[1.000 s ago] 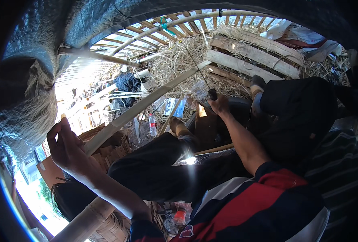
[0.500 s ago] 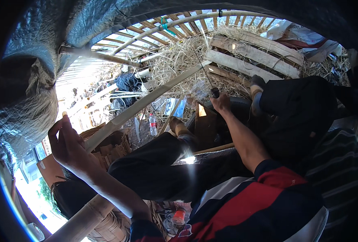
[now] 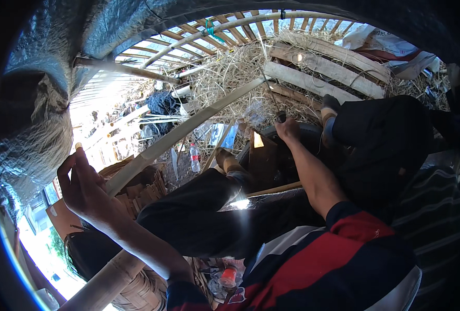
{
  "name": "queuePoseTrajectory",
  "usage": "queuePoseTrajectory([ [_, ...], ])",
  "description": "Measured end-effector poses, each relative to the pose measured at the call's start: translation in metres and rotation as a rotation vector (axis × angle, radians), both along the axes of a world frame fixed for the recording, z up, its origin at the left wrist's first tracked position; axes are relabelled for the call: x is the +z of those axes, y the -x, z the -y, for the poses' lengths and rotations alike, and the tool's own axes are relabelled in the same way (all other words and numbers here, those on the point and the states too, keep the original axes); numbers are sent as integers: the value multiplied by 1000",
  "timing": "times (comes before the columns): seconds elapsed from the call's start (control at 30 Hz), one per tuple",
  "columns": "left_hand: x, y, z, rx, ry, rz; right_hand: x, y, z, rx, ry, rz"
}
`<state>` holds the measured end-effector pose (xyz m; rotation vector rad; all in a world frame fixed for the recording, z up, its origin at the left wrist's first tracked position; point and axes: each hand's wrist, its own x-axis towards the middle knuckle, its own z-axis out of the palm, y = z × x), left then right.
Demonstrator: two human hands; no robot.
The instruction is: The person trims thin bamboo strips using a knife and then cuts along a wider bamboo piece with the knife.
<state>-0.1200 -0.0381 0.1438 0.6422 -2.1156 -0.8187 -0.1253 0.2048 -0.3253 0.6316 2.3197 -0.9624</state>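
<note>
A long split bamboo strip (image 3: pixel 188 126) slants from the lower left up to the straw at the middle. Its near end passes behind my left hand (image 3: pixel 83 189), which is closed around it, though the grip is partly hidden; one finger points upward with a bright, sunlit tip. My right hand (image 3: pixel 289 129) is closed on the dark handle of a knife (image 3: pixel 280 117). The thin blade runs up and to the left, close to the far end of the strip; whether it touches the bamboo I cannot tell.
Straw (image 3: pixel 224 85) and pale wooden slats (image 3: pixel 313 82) lie beyond my hands, before a slatted bamboo fence (image 3: pixel 188 37). A plastic bottle (image 3: pixel 195 158) stands near my foot. A thick bamboo pole (image 3: pixel 105 280) crosses at lower left. Blue tarpaulin (image 3: pixel 38 124) hangs at left.
My left hand and the bamboo strip have shifted slightly left and down. My right hand has moved a little right with the knife, whose blade tilts slightly differently.
</note>
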Motion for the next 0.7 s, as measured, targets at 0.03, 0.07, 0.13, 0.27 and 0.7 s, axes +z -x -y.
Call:
queuePoseTrajectory([
  [0.03, 0, 1, 3, 2, 3, -1, 0, -3, 9, -22, 43, -28],
  [0.07, -1, -1, 8, 1, 4, 19, 10, -8, 20, -43, 87, -52],
  [0.13, -2, -2, 11, 1, 3, 44, 31, -12, 22, -48, 75, -165],
  [0.27, -1, 0, 11, 11, 5, 10, 30, -4, 16, -49, 35, -80],
  [0.7, 3, 0, 11, 28, 32, 41, 13, -5, 5, 46, 11, -56],
])
